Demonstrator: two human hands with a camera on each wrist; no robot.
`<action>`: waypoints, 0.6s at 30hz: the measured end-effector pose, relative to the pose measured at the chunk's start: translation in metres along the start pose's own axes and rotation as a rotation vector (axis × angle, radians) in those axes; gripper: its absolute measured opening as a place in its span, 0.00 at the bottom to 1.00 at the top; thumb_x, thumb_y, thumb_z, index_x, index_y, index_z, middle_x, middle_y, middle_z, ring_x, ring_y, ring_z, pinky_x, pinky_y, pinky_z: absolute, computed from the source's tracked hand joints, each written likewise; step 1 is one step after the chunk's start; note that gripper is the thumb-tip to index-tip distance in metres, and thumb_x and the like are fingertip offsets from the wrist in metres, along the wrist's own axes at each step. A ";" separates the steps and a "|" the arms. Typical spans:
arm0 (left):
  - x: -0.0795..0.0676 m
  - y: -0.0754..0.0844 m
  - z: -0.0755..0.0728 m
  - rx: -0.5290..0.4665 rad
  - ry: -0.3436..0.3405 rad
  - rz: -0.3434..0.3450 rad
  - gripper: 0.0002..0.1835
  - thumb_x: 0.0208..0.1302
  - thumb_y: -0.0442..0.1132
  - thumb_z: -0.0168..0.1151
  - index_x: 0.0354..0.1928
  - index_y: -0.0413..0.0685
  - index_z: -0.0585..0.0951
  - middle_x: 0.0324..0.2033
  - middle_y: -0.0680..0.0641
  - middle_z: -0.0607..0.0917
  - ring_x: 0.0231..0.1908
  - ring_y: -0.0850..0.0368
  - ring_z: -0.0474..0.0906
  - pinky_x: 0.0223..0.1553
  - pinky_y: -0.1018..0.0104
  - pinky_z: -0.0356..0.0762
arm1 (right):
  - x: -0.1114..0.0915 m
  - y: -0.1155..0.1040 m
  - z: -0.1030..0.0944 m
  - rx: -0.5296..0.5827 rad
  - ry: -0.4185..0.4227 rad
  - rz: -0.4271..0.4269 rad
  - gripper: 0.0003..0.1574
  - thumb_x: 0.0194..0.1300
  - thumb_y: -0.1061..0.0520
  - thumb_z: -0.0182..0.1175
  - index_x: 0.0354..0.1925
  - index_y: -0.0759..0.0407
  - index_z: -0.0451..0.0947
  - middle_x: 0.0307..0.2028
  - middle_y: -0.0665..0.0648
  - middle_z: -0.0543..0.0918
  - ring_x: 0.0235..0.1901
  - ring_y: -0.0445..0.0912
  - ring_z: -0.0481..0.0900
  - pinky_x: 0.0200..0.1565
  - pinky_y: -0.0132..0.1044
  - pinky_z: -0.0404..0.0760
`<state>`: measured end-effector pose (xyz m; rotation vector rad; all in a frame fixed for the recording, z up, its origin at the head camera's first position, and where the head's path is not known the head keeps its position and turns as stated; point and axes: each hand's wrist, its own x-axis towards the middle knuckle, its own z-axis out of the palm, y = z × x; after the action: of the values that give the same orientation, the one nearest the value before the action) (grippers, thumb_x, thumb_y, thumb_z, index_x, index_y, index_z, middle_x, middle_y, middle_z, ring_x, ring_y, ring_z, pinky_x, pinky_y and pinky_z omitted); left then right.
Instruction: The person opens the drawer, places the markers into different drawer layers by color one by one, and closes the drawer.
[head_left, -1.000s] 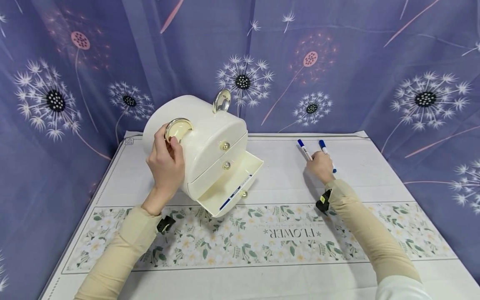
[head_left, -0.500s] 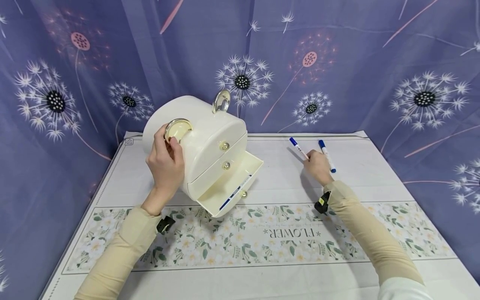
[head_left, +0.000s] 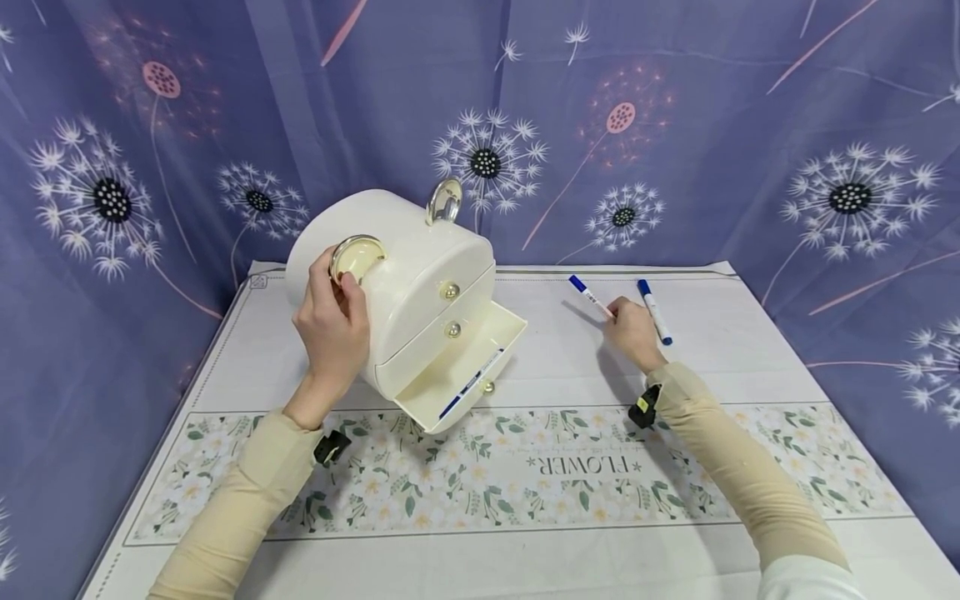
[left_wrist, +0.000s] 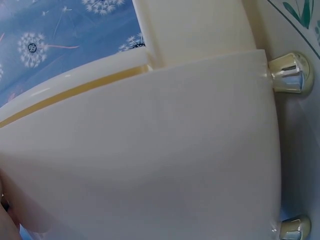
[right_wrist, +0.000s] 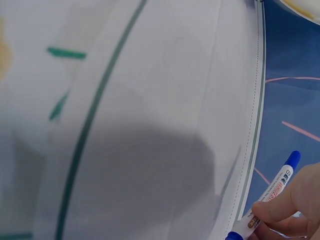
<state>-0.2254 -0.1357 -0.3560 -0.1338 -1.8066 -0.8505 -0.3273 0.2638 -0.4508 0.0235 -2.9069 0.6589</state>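
A white drawer box (head_left: 401, 229) with two gold-rimmed ears stands on the left of the table, its bottom drawer (head_left: 416, 404) pulled out. One blue-and-white marker (head_left: 471, 383) lies inside that drawer. My left hand (head_left: 333, 325) grips the nearer ear (head_left: 358, 254); in the left wrist view the box side (left_wrist: 150, 145) hides most of this hand. Between thumb and fingers my right hand (head_left: 633, 333) pinches a blue-capped whiteboard marker (right_wrist: 275, 190), its cap end pointing away to the left. Just right of that hand, a second blue-capped marker (head_left: 655, 312) lies on the table.
A white cloth (head_left: 555, 367) with a printed floral band (head_left: 420, 492) covers the table. Behind its far edge hangs a purple curtain (head_left: 555, 192) with dandelion prints. Two more drawers with round gold knobs (head_left: 450, 292) sit above the pulled-out one.
The marker in my right hand has swung its capped end to the left, with the hand shifting slightly left, away from the other marker. My left hand and the box stay put.
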 end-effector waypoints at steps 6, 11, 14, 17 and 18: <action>0.000 0.000 0.000 -0.005 0.007 -0.002 0.17 0.64 0.37 0.48 0.53 0.39 0.72 0.44 0.37 0.82 0.34 0.43 0.81 0.29 0.51 0.75 | -0.002 -0.005 -0.001 -0.018 0.011 -0.051 0.15 0.56 0.65 0.51 0.42 0.67 0.75 0.35 0.66 0.82 0.31 0.57 0.79 0.34 0.47 0.75; -0.001 0.000 0.000 -0.005 0.013 -0.005 0.17 0.64 0.37 0.48 0.53 0.40 0.72 0.43 0.37 0.82 0.33 0.43 0.81 0.29 0.51 0.75 | -0.004 -0.012 -0.004 -0.029 -0.014 -0.079 0.13 0.55 0.66 0.52 0.40 0.67 0.75 0.34 0.66 0.82 0.30 0.56 0.78 0.31 0.46 0.74; -0.001 -0.001 0.000 -0.004 0.014 -0.002 0.17 0.64 0.37 0.48 0.53 0.39 0.72 0.44 0.37 0.82 0.34 0.43 0.81 0.29 0.51 0.75 | -0.004 -0.014 -0.005 -0.017 -0.034 -0.084 0.13 0.55 0.67 0.51 0.41 0.67 0.75 0.34 0.66 0.81 0.30 0.55 0.78 0.31 0.45 0.74; -0.001 -0.001 0.001 -0.006 0.013 0.001 0.17 0.64 0.37 0.48 0.53 0.39 0.73 0.44 0.38 0.82 0.34 0.43 0.81 0.29 0.51 0.75 | -0.005 -0.017 -0.005 -0.009 -0.040 -0.089 0.14 0.55 0.68 0.52 0.42 0.67 0.74 0.35 0.65 0.81 0.31 0.55 0.78 0.32 0.46 0.75; -0.001 -0.001 0.001 -0.006 0.014 0.001 0.17 0.64 0.37 0.48 0.53 0.39 0.73 0.44 0.38 0.82 0.34 0.43 0.81 0.29 0.51 0.75 | -0.006 -0.018 -0.005 -0.011 -0.038 -0.094 0.14 0.55 0.68 0.52 0.42 0.67 0.74 0.35 0.65 0.81 0.31 0.55 0.78 0.33 0.46 0.75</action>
<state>-0.2261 -0.1356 -0.3571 -0.1329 -1.7910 -0.8541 -0.3201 0.2498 -0.4397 0.1728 -2.9242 0.6338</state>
